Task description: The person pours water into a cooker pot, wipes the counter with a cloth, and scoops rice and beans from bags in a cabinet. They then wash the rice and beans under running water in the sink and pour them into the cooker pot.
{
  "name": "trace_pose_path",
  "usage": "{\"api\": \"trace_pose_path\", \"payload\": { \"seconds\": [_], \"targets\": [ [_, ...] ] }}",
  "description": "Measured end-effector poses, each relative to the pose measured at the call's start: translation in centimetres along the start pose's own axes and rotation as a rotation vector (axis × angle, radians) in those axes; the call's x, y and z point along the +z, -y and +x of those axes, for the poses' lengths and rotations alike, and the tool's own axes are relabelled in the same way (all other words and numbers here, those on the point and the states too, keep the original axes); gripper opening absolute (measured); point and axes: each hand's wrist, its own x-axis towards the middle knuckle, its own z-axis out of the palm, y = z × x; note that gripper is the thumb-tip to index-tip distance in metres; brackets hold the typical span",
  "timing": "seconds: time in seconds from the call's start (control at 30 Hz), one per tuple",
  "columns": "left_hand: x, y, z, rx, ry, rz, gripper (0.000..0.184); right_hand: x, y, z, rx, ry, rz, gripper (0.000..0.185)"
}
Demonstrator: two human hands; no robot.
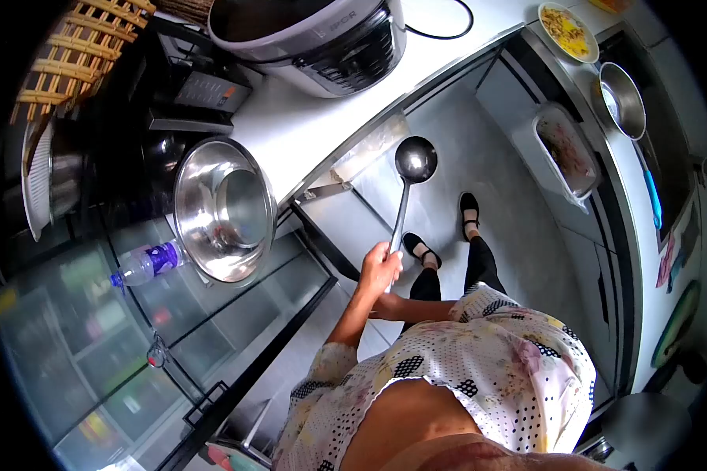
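A metal ladle [415,160] with a long handle is held out over the floor, its round bowl pointing away from my body. My left hand [380,268] is closed around the handle. Close behind it, my right hand [391,307] is at the lower end of the handle and appears closed on it; my left wrist hides part of its fingers. To the left of the ladle, a shiny steel basin [192,208] stands on the counter, apart from both hands.
A rice cooker [322,67] sits on the white counter [271,118]. Beside the basin lies a plastic bottle [145,263]. Along the right counter are a plate of food [565,33], a steel pan [622,100] with a blue handle, and a white tub [562,149]. A woven basket [78,55] is at upper left.
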Motion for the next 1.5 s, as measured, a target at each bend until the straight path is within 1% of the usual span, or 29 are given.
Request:
{"api": "trace_pose_path", "payload": {
  "seconds": [0.07, 0.1, 0.13, 0.17, 0.2, 0.23, 0.3, 0.33, 0.37, 0.43, 0.5, 0.53, 0.6, 0.63, 0.67, 0.7, 0.73, 0.83, 0.87, 0.97, 1.0, 1.07, 1.13, 1.17, 1.2, 1.3, 1.33, 1.43, 1.5],
  "targets": [
    [-0.5, 1.5, 2.3, -0.024, -0.043, -0.040, 0.013, -0.9, 1.0, -1.6, 0.075, 0.036, -0.152, 0.036],
    [-0.8, 2.6, 3.5, -0.033, -0.059, -0.078, 0.011, -1.6, 2.3, -2.7, 0.101, -0.095, -0.258, 0.036],
    [-1.2, 3.4, 4.5, -0.028, -0.062, -0.102, 0.009, -5.1, 2.5, -2.3, 0.069, -0.198, -0.388, 0.037],
    [-1.5, 4.3, 5.3, -0.036, -0.103, -0.114, 0.010, -10.0, 3.2, -2.0, -0.127, -0.144, -0.702, 0.033],
    [-1.6, 5.1, 6.1, -0.067, -0.138, -0.142, 0.010, -13.2, 5.7, -2.2, -0.301, -0.115, -1.351, 0.022],
    [-1.7, 5.9, 6.8, -0.099, -0.172, -0.171, 0.011, -16.2, 8.4, -2.6, -0.529, -0.229, -1.989, 0.012],
    [-1.9, 7.1, 8.0, -0.129, -0.216, -0.221, 0.012, -20.0, 15.0, -3.8, -0.559, -0.290, -2.212, 0.025],
    [-1.9, 7.9, 8.7, -0.135, -0.240, -0.248, 0.012, -18.1, 17.9, -4.6, -0.478, -0.567, -1.442, 0.027],
    [-1.9, 8.6, 9.5, -0.142, -0.266, -0.275, 0.012, -14.6, 20.8, -5.6, -0.367, -0.753, -0.657, 0.029],
    [-1.7, 10.0, 11.0, -0.141, -0.300, -0.343, 0.013, -13.0, 26.5, -4.8, -0.430, -0.884, -0.837, 0.029],
    [-1.6, 11.5, 12.5, -0.099, -0.331, -0.395, 0.014, -12.3, 30.9, -3.1, -0.496, -0.920, -0.913, 0.025],
    [-1.4, 12.4, 13.5, -0.102, -0.373, -0.440, 0.014, -12.8, 32.8, -1.6, -0.497, -0.945, -1.024, 0.023],
    [-1.4, 12.9, 14.4, -0.099, -0.378, -0.558, 0.012, -14.2, 36.1, 1.2, -0.495, -0.996, -1.248, 0.020],
    [-1.3, 13.0, 14.9, -0.097, -0.380, -0.620, 0.011, -15.3, 37.2, 2.8, -0.552, -0.993, -1.265, 0.019],
    [-1.4, 12.5, 15.2, -0.136, -0.398, -0.619, 0.010, -17.1, 38.3, 4.9, -0.609, -0.987, -1.287, 0.019],
    [-1.2, 13.0, 16.0, -0.121, -0.436, -0.622, 0.010, -17.8, 38.8, 6.4, -0.661, -0.977, -1.310, 0.018],
    [-1.1, 13.7, 16.7, -0.111, -0.455, -0.614, 0.011, -18.7, 39.2, 8.0, -0.627, -1.038, -1.316, 0.020],
    [-0.4, 16.0, 18.3, -0.058, -0.508, -0.620, 0.013, -21.1, 39.9, 11.8, -0.485, -1.107, -1.479, 0.024],
    [-0.1, 16.6, 18.5, -0.030, -0.527, -0.630, 0.013, -24.0, 40.6, 13.9, -0.503, -1.110, -1.407, 0.035],
    [1.0, 20.3, 20.2, 0.025, -0.549, -0.655, 0.015, -29.1, 42.9, 19.2, -0.593, -1.171, -1.367, 0.034],
    [1.2, 21.5, 20.8, 0.031, -0.548, -0.665, 0.015, -28.6, 43.7, 19.9, -0.422, -1.192, -1.288, 0.038],
    [1.9, 22.9, 20.9, 0.042, -0.549, -0.656, 0.015, -28.5, 44.0, 22.4, -0.857, -1.150, -1.160, 0.031],
    [2.6, 23.7, 21.0, 0.069, -0.555, -0.671, 0.015, -28.5, 45.2, 23.5, -1.005, -1.089, -0.973, 0.024],
    [3.0, 24.0, 20.9, 0.080, -0.558, -0.675, 0.014, -25.7, 45.4, 22.6, -0.936, -1.066, -0.864, 0.021],
    [3.1, 24.1, 20.5, 0.086, -0.531, -0.662, 0.015, -25.3, 46.1, 22.6, -0.868, -1.040, -0.753, 0.017],
    [4.0, 25.1, 20.6, 0.078, -0.532, -0.633, 0.016, -26.0, 48.7, 20.7, -0.707, -1.032, -1.006, 0.009],
    [4.0, 25.3, 20.5, 0.074, -0.528, -0.631, 0.017, -26.3, 48.6, 20.1, -0.768, -1.020, -0.974, 0.009],
    [3.4, 24.3, 19.7, 0.052, -0.506, -0.598, 0.018, -22.7, 46.4, 16.3, -0.957, -0.975, -0.881, 0.007],
    [2.2, 23.0, 18.8, 0.018, -0.476, -0.540, 0.020, -22.3, 46.3, 14.5, -0.940, -0.906, -0.895, 0.007]
  ]
}}
